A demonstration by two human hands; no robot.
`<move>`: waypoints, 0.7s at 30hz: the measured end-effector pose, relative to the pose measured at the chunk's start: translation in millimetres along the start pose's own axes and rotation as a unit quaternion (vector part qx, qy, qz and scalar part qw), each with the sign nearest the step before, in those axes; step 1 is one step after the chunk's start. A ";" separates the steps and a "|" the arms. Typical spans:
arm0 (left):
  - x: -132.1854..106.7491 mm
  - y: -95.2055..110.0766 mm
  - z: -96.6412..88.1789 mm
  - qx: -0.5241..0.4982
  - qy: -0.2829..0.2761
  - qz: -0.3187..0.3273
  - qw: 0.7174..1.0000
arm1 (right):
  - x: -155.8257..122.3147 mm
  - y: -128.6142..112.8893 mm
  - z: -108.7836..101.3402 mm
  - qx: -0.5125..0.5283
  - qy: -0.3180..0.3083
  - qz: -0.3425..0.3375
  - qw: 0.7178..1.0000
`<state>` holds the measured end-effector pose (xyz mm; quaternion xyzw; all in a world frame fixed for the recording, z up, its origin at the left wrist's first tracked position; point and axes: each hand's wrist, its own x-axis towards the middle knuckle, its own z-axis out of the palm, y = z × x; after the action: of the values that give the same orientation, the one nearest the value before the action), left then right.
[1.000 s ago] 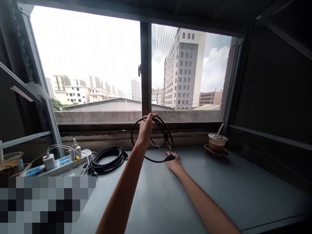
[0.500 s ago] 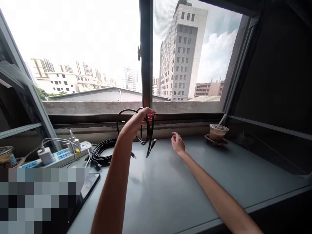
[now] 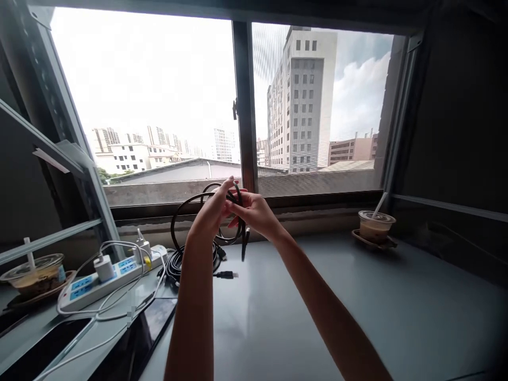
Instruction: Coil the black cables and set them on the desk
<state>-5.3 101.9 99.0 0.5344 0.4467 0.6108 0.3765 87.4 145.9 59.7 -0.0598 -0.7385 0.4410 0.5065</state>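
Note:
Held up above the back of the table is a looped black cable (image 3: 173,218). My left hand (image 3: 214,209) is closed around its loops from the left side. From the right, my right hand (image 3: 257,211) meets it, its fingers closed on the same cable, though the palm side is partly hidden. One end of the cable hangs down below the hands. Behind my left forearm a coiled black cable (image 3: 174,264) lies on the table, and a black connector plug (image 3: 226,274) rests just right of the forearm.
A white power strip (image 3: 95,286) with chargers and white cords stands at the left. Near it are a dark flat-screened device (image 3: 146,333) and a lidded drink cup (image 3: 35,275). Another drink cup (image 3: 375,226) with a straw sits on a coaster at back right, below the window.
My right hand has moved left from above the table to the held cable and closed on it. My left hand keeps its hold. The view has tilted up and shifted left.

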 end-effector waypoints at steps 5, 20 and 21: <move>6.9 -8.9 -20.0 0.092 0.031 -0.008 0.995 | 10.1 9.7 2.0 0.030 -0.028 0.026 0.999; 16.5 -4.3 -31.3 0.047 -0.122 -0.029 0.991 | -15.9 -52.1 -80.4 -0.049 0.168 0.062 0.983; 16.6 -5.6 -33.9 0.060 -0.102 -0.036 0.992 | -19.7 -56.6 -89.0 -0.056 0.203 0.059 0.976</move>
<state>-41.3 114.4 97.9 0.5988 0.4610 0.5112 0.4094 188.5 153.7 95.0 -0.2197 -0.6394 0.4063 0.6147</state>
